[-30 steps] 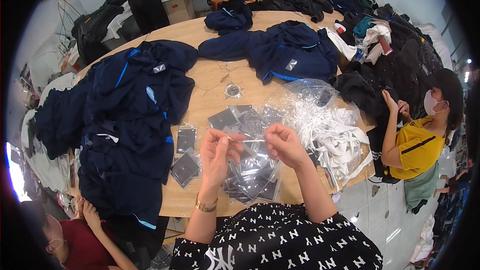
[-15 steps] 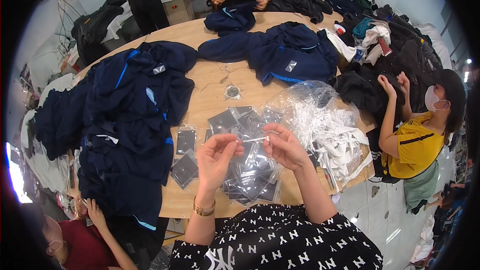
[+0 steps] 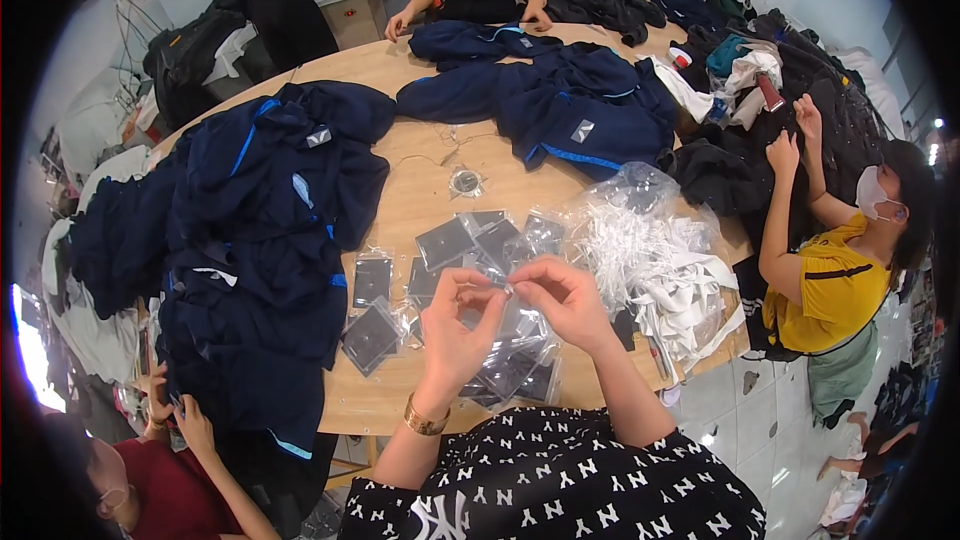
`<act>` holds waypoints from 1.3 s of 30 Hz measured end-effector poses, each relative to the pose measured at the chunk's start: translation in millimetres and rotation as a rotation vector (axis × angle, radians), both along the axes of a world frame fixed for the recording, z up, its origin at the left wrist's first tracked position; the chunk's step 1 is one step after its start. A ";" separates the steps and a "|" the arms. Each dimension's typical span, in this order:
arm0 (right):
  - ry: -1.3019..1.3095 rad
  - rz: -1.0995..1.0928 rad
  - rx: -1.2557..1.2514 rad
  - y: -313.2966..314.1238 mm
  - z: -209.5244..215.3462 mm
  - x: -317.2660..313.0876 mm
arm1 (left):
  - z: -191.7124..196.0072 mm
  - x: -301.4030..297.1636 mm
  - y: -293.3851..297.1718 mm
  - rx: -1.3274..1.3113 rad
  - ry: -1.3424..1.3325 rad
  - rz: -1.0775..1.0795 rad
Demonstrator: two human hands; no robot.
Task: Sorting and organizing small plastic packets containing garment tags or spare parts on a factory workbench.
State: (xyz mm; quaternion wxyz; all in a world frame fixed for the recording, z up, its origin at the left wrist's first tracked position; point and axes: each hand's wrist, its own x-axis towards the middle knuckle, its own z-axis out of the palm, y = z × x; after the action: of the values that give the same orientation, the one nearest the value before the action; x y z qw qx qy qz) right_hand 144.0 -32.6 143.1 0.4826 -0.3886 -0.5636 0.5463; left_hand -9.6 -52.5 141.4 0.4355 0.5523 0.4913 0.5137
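My left hand [image 3: 460,328] and my right hand [image 3: 566,302] meet above the middle of the table, fingertips almost touching. Both pinch a thin white string [image 3: 509,289], of which only a tiny bit shows between the fingers. Below them lies a heap of clear plastic bags with dark cards inside [image 3: 513,370], partly covered by my hands. More such bags [image 3: 372,337] are spread to the left. Just right of my right hand, a clear plastic sack [image 3: 640,190] spills white strings and strips [image 3: 668,275].
Navy jackets with blue trim [image 3: 270,190] cover the table's left side; another navy jacket [image 3: 600,105] lies at the far side. A small round silver item [image 3: 465,182] sits mid-table. Dark clothes [image 3: 830,90] are piled right. People work left, right and across the wooden table [image 3: 420,165].
My hands have come together; the white string stretched between them is now mostly hidden by fingers. Across the table, a person's hands have lowered and spread apart around a navy garment.
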 end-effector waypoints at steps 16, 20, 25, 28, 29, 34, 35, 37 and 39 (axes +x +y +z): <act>0.027 0.021 -0.016 0.0 -5.3 1.3 | 2.5 5.4 -0.6 0.081 0.065 0.067; 0.076 0.070 -0.027 1.8 -4.3 4.6 | -0.1 2.6 2.8 0.025 0.014 0.019; 0.178 0.131 -0.149 1.6 -0.6 9.5 | -4.7 -4.2 10.2 -0.102 -0.213 -0.169; 0.179 0.134 -0.151 0.6 0.0 9.0 | -4.0 -3.1 11.7 -0.097 -0.277 -0.207; 0.169 0.135 -0.132 0.4 -0.1 8.8 | -3.7 -3.0 11.7 -0.099 -0.277 -0.209; 0.141 0.143 -0.109 -1.0 -0.5 8.5 | -4.1 -3.0 10.5 -0.124 -0.307 -0.242; 0.133 0.143 -0.104 -1.3 -0.4 8.8 | -5.7 -2.5 10.8 -0.124 -0.308 -0.243; 0.151 0.137 -0.149 -0.5 -1.2 6.7 | -11.6 -1.9 11.2 -0.048 -0.273 -0.193; 0.171 0.132 -0.197 0.5 -3.2 4.9 | -9.8 -9.4 10.0 -0.068 -0.129 -0.172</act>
State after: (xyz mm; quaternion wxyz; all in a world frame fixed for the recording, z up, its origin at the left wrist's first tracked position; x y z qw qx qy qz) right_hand 148.9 -32.1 139.9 0.4514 -0.3481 -0.4882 0.6609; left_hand -19.0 -42.5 131.6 0.5272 0.5432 0.4301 0.4919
